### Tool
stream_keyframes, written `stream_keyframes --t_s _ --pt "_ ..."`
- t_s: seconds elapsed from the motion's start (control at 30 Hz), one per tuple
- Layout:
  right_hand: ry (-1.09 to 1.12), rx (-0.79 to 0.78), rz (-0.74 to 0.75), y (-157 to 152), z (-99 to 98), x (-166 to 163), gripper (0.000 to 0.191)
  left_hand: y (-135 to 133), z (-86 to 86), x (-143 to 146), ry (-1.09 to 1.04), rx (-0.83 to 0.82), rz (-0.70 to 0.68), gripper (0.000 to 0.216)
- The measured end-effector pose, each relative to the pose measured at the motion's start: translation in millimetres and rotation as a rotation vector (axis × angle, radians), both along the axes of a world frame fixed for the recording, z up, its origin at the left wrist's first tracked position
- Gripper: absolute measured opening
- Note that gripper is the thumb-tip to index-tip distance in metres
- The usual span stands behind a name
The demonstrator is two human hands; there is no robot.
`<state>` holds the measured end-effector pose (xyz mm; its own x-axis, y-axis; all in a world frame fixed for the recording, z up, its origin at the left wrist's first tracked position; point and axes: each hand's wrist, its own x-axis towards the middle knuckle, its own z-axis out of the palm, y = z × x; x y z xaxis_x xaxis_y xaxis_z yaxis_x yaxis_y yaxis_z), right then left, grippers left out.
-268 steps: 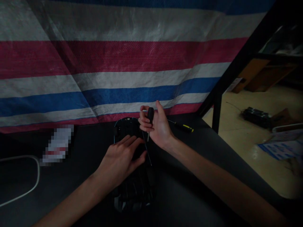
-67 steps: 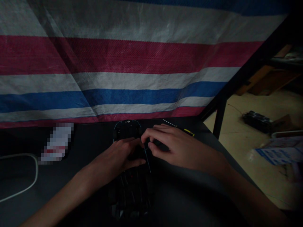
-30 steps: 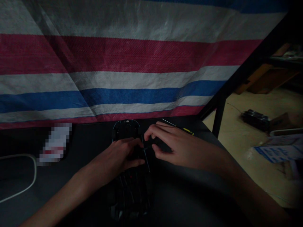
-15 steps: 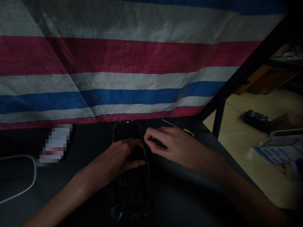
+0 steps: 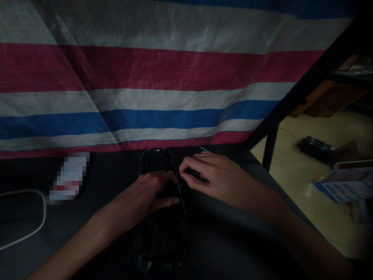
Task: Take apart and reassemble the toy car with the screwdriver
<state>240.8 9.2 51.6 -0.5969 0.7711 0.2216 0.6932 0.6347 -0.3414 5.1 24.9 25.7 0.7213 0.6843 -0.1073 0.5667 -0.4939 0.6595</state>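
The long black plastic-looking vehicle body with thin blue edging (image 5: 160,233) lies flat on the dark matte table (image 5: 112,179), in front of the person and to the left of the right hand (image 5: 212,175). Its long axis runs from the near side of the table to the far side, leaning slightly left as it goes away, so the rounded, blue-edged end points at the red, white and blue striped woven sheet (image 5: 151,99); which end is the front cannot be told. The left hand (image 5: 150,190) is the nearer one, laid across the middle of the body with fingers and thumb apart; whether it clamps the body or only rests there, I cannot tell. Along the body's right flank, between the two hands, a slim dark strip with a pale blue edge (image 5: 182,199) follows nearly the same axis, its near end angled a little to the right. The right hand sits just beside that strip, coming at it crosswise from the right, thumb and forefinger together at the tips; the curl behind them is too dark to show what it may hold. Beyond that hand, a thin pale metal rod (image 5: 205,150) slants across the table.
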Motion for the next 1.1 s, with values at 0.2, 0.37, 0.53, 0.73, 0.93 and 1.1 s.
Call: stream_keyframes --t_s 0.2,0.37,0.53,0.73,0.93,1.1 --pt "0.052 0.059 0.109 0.2 4.0 6.2 0.018 2.6 -7.9 -2.1 -0.032 0.013 -0.025 0.039" --pt "0.050 0.087 0.170 -0.3 4.7 11.4 0.018 2.7 -4.9 -1.1 -0.002 0.007 -0.013 0.037" --pt "0.097 0.079 0.179 1.3 -0.1 7.1 0.023 2.2 -3.0 -0.1 -0.014 -0.003 -0.013 0.034" --pt "0.187 0.119 0.131 2.5 -10.3 -10.3 0.021 2.3 -5.6 -1.4 -0.037 0.000 -0.022 0.039" --pt "0.276 0.156 0.137 0.2 -20.1 -19.5 0.010 0.6 -2.7 -1.0 -0.026 0.053 -0.007 0.025" --pt "0.040 0.389 0.050 2.1 -20.5 -14.2 0.017 4.1 -6.5 -0.5 0.021 0.025 -0.020 0.032"
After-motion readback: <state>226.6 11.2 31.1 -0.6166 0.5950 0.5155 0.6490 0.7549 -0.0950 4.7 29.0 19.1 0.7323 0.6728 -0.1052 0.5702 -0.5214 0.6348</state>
